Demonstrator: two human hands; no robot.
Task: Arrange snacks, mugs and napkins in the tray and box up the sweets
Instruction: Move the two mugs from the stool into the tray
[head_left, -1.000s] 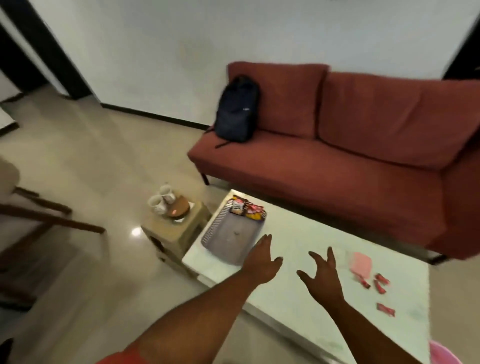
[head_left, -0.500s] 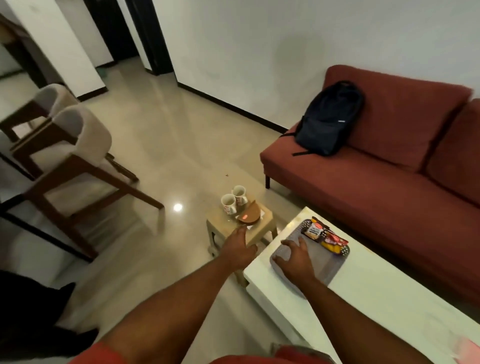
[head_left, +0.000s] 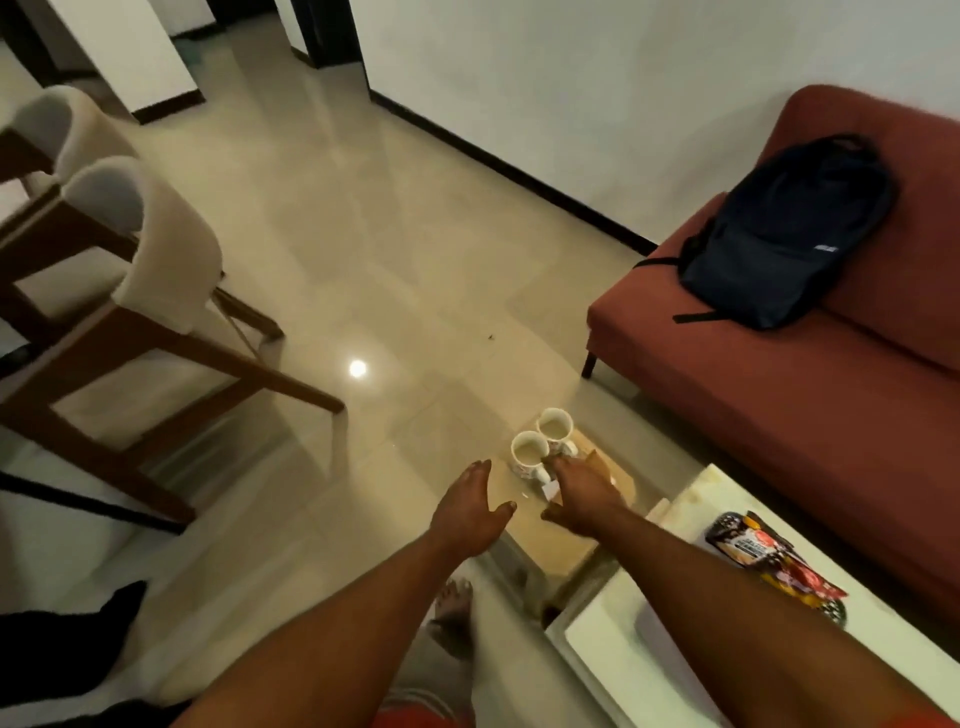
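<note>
Mugs first: two white mugs stand side by side, touching or nearly so, on a small tan stool (head_left: 571, 535) at about 12 o'clock from your hands. The nearer mug (head_left: 529, 453) sits just ahead of the gap between your hands, and the farther mug (head_left: 555, 426) stands beyond it toward 1 o'clock.

Your left hand (head_left: 470, 512) hovers at the stool's left edge, at 7 o'clock from the nearer mug, fingers spread wide and holding nothing. Your right hand (head_left: 582, 493) reaches over the stool top with its fingers loosely open; its fingertips (head_left: 563, 462) lie right at the base and handle of the mugs, and you cannot tell from this angle whether they touch. A small white scrap (head_left: 548, 488) shows on the stool just beside that hand.

At 4 o'clock from your hands, snack packets (head_left: 769, 556) lie on the white table (head_left: 649, 649); the tray under them is mostly hidden by your right forearm and blur. Your bare foot (head_left: 454, 613) stands on the floor below your arms.

A dark backpack (head_left: 784, 234) leans on the red sofa (head_left: 779, 415) at 2 o'clock. Wooden chairs (head_left: 130, 291) stand at 10 o'clock.
</note>
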